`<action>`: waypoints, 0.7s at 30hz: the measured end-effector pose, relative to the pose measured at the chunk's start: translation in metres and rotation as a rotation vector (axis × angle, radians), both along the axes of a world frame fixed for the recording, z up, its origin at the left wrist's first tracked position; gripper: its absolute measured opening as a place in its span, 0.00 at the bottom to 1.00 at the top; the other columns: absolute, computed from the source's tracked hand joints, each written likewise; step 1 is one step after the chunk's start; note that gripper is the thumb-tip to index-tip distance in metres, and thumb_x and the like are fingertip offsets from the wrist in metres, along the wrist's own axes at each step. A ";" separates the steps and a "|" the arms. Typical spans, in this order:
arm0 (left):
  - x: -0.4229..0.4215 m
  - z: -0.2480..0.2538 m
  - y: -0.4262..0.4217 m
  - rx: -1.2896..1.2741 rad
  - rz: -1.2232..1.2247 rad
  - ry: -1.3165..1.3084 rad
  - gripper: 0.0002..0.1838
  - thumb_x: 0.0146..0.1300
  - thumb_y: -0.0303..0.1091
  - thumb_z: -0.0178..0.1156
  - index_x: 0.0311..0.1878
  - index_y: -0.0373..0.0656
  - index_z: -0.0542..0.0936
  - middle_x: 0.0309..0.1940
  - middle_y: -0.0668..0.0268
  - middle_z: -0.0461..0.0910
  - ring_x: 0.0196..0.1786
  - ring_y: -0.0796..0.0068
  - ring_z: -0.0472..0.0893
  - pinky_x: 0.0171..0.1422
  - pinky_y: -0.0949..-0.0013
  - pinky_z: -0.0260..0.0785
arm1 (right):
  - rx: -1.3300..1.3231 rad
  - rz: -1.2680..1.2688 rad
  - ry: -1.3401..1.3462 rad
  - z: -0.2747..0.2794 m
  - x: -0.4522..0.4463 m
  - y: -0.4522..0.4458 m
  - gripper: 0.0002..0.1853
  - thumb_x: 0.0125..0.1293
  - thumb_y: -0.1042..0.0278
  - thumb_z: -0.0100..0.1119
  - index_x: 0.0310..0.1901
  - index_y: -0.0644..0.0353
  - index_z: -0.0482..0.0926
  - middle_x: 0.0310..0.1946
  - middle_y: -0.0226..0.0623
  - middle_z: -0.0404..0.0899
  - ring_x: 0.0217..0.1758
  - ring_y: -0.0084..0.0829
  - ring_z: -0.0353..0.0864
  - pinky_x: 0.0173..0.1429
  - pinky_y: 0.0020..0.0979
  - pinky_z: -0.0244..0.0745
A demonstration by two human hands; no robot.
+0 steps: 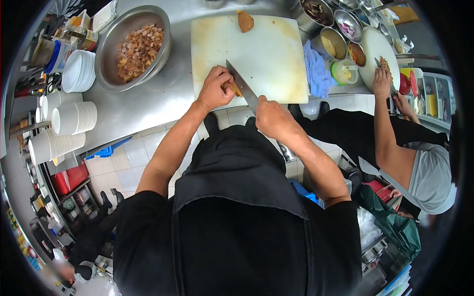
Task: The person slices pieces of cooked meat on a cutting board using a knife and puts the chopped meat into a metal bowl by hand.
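Head camera showed one knife [244, 87] in the right hand [274, 117], fingers wrapped tight, over one cutting board [276, 59], long axis diagonal, tip far-left; the left hand [216, 86], fingers curled, held one brown piece [237, 91] beside it.

Black short-sleeved shirt [140, 237], dark apron [237, 190]

A camera worn on a worker's head looked steeply down and forward, its wide, bowed view edged in black. The wearer's black shirt [239, 237] filled the lower centre, nearest the lens; a white cutting board [276, 64] lay farther off, toward the top of the frame.
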State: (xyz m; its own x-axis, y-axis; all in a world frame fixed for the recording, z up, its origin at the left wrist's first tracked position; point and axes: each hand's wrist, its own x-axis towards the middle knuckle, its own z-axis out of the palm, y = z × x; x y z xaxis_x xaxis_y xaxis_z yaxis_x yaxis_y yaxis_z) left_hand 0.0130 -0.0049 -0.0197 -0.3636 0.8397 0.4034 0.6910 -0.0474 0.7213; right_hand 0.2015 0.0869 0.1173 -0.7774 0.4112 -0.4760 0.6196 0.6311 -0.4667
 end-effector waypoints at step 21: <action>0.006 0.002 -0.008 0.080 0.056 -0.112 0.11 0.43 0.22 0.58 0.33 0.37 0.77 0.36 0.58 0.73 0.38 0.58 0.75 0.42 0.64 0.72 | 0.038 -0.052 0.052 0.003 -0.006 -0.006 0.10 0.63 0.76 0.49 0.42 0.73 0.73 0.32 0.64 0.82 0.41 0.60 0.84 0.48 0.53 0.78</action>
